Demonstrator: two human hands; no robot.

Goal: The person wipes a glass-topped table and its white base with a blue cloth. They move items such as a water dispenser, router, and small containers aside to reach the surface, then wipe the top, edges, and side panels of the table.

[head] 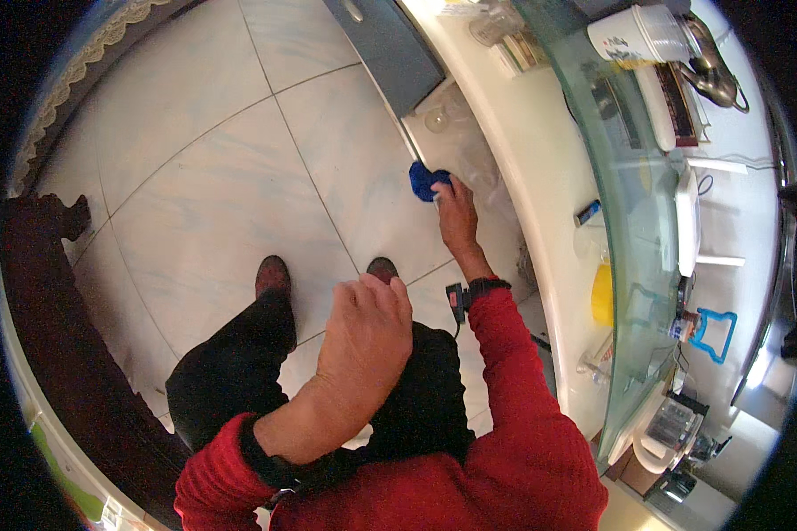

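Observation:
My right hand [459, 216] reaches out low at the side of a white cabinet [511, 149]. Its fingers grip a dark blue cloth or pad [428, 181], which lies against the white edge [412, 141] of an uncovered compartment. In front of my lap, my left hand [368, 335] hangs with its back towards me. Its fingers curl away, so the palm and anything in it are hidden. Behind the blue cloth, the compartment holds a round glass item [436, 119] and clear plastic wrapping [481, 159].
A blue-grey cabinet front [398, 56] stands beyond the compartment. Above, a glass shelf [644, 232] bears stacked paper cups [637, 34] and a metal figurine [712, 63]. A yellow object [602, 295] sits beneath it. Dark carved furniture [73, 345] lines the left of the tiled floor [199, 179].

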